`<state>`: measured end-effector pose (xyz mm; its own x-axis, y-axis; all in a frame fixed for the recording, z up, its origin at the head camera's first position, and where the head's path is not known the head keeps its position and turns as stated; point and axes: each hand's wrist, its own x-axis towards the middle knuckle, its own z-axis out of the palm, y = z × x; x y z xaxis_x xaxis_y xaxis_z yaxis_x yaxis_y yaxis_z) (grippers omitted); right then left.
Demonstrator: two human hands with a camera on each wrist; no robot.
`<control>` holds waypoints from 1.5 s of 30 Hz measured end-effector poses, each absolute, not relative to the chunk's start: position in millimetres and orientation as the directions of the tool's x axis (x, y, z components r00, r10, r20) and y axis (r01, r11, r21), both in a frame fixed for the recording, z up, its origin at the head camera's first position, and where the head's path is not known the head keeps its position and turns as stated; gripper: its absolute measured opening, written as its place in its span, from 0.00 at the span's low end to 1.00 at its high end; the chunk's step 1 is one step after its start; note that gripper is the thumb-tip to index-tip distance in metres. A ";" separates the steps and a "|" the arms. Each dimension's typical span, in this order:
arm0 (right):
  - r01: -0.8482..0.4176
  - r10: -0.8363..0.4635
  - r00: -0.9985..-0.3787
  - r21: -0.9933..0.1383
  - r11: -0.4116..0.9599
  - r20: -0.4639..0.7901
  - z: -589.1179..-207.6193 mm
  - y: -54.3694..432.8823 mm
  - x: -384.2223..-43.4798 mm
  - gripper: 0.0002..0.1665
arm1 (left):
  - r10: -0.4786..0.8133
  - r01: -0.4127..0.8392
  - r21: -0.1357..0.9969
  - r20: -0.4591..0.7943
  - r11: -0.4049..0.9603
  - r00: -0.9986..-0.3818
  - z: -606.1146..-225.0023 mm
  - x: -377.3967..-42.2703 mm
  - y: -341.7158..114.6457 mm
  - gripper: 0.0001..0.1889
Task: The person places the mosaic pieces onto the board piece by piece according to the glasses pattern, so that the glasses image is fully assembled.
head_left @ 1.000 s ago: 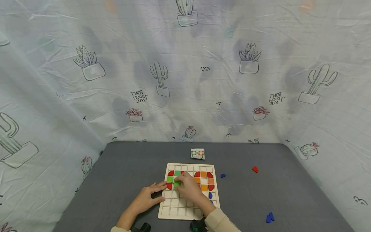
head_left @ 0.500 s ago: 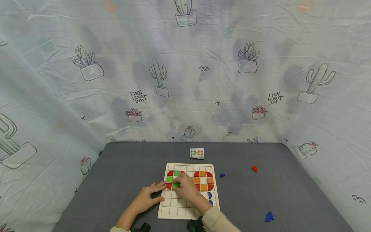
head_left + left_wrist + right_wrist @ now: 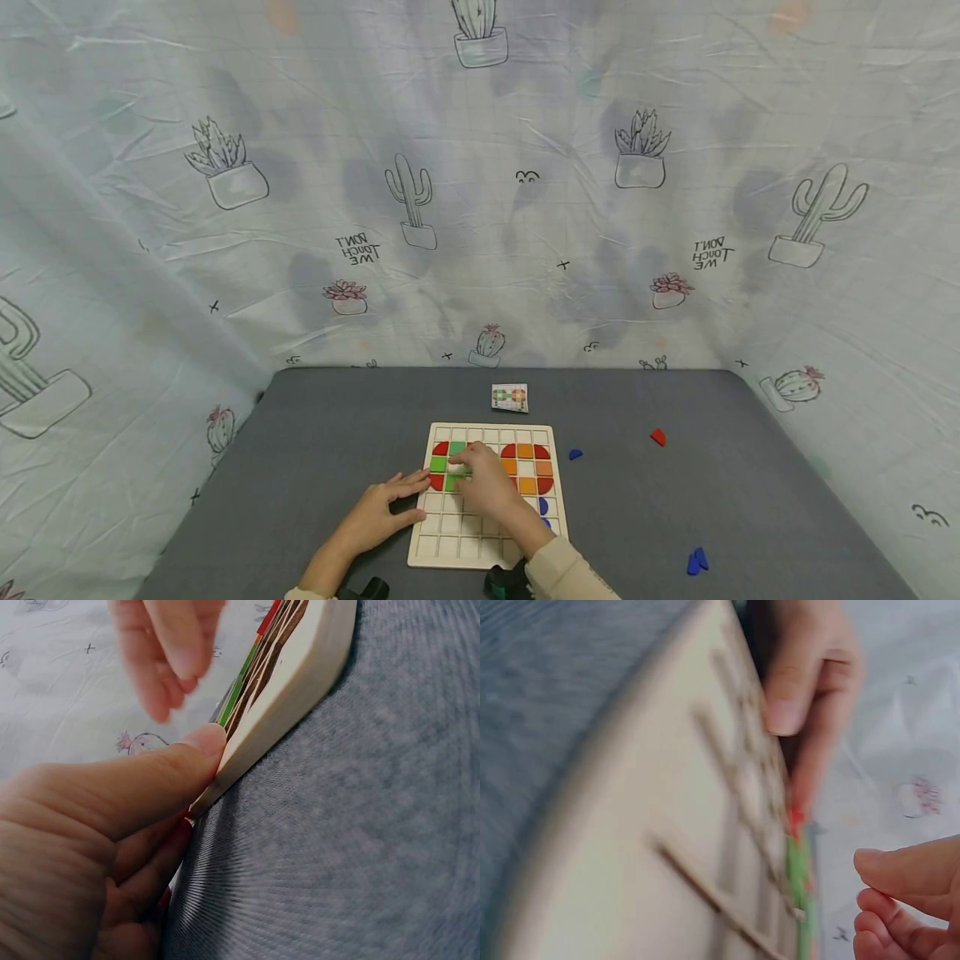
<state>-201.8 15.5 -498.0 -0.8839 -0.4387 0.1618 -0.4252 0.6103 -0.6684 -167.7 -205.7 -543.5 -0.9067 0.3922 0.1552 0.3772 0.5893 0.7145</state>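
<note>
A wooden grid board (image 3: 450,546) lies on the table with red, green, orange and blue pieces in its cells. My left hand (image 3: 378,512) touches the board's left edge, its thumb on the rim in the left wrist view and its fingertips by a red quarter-round piece (image 3: 437,482). Just over the green group hovers my right hand (image 3: 491,485). Below its fingertips, a green square (image 3: 452,483) lies in the row beside that red piece, partly hidden. In the right wrist view, the right thumb and fingers (image 3: 904,874) hold nothing visible.
A small printed pattern card (image 3: 510,397) lies beyond the board. Off to the right are a blue half-round piece (image 3: 575,454), a red piece (image 3: 658,437) and a pair of blue pieces (image 3: 697,561). A patterned curtain (image 3: 480,208) surrounds the table.
The right fingers were on a green square; it now lies in the board's cell and they have come away from it. The left hand has stayed at the board's edge.
</note>
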 end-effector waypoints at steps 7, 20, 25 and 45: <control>-0.397 -0.396 -0.900 -0.722 0.566 0.184 -479.7 54.3 -203.2 0.17 | 0.406 0.383 0.706 0.147 0.596 -0.902 -541.0 -167.3 -206.7 0.29; -0.239 -0.119 -0.968 -0.670 0.703 0.220 -498.9 185.2 -207.4 0.16 | 0.389 0.356 0.719 0.129 0.597 -0.912 -540.6 -165.1 -210.0 0.29; -0.199 -0.064 -0.972 -0.650 0.733 0.226 -501.5 232.6 -208.6 0.18 | 0.389 0.353 0.724 0.127 0.593 -0.913 -539.5 -164.6 -210.2 0.30; 0.054 0.178 -0.976 -0.645 0.763 0.129 -508.3 295.6 -259.0 0.20 | 0.396 0.356 0.723 0.123 0.593 -0.910 -536.0 -168.1 -205.7 0.29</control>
<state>-259.0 295.6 -508.3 -0.9756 0.1775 0.1290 0.0535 0.7626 -0.6446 -168.1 -205.7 -536.0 -0.9099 0.3962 0.1228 0.3556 0.5925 0.7228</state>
